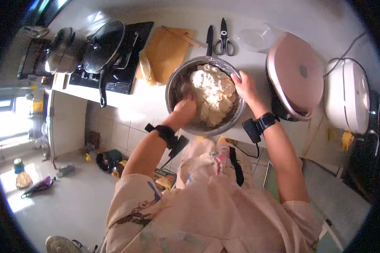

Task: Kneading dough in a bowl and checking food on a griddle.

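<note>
A round metal bowl [168,93] sits at the front edge of the white counter, holding a lumpy mass of pale dough [212,95] with dry flour on its upper part. My left hand [186,106] reaches inside the bowl, left of the dough. Its fingers are blurred, so whether they hold anything is unclear. On the right side, my right hand [245,85] grips the bowl's rim, thumb over the edge. Both wrists wear black straps with small devices.
Behind the bowl lie a knife [210,39], scissors [224,41] and a clear plastic container [256,38]. A wooden cutting board [167,53] with chopsticks [185,38] and a lidded pan [104,47] on the stove are leftward. A pink appliance [296,72] and white appliance [346,95] stand right.
</note>
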A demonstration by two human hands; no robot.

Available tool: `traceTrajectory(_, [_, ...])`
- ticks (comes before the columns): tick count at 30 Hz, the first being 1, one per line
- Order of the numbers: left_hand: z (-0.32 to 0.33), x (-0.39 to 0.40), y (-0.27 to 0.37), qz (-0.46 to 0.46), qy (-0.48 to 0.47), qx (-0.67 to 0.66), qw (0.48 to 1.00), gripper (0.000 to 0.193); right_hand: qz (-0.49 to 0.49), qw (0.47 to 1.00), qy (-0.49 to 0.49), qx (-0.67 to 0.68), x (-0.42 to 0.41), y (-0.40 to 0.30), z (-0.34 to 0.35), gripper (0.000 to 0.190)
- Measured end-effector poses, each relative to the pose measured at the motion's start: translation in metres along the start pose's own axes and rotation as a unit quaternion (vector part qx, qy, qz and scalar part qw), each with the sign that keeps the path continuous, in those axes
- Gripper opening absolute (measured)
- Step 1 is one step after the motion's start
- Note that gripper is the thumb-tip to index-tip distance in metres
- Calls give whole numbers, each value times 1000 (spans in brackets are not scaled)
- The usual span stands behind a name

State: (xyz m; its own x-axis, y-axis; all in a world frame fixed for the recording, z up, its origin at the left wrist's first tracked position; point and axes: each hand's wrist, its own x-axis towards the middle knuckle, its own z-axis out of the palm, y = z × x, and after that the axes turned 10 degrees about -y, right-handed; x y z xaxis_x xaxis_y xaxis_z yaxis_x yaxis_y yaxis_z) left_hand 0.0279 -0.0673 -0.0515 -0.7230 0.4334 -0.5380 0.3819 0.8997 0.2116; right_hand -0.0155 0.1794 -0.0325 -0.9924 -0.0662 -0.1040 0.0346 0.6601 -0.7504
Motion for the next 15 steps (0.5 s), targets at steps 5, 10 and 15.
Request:
traceTrajectory(5, [6,-37,41,-10,-111,11,994,27,-12,1000,27,6,-2,-9,9,29])
traceTrajectory(10, [4,-33,57,-64,51,-195,977,19,-29,999,30,-32,1,-6,7,36])
traceTrajectory(15, [-30,-35,59,-128,113,-346,922,33,-26,998,50,-34,-4,3,12,30])
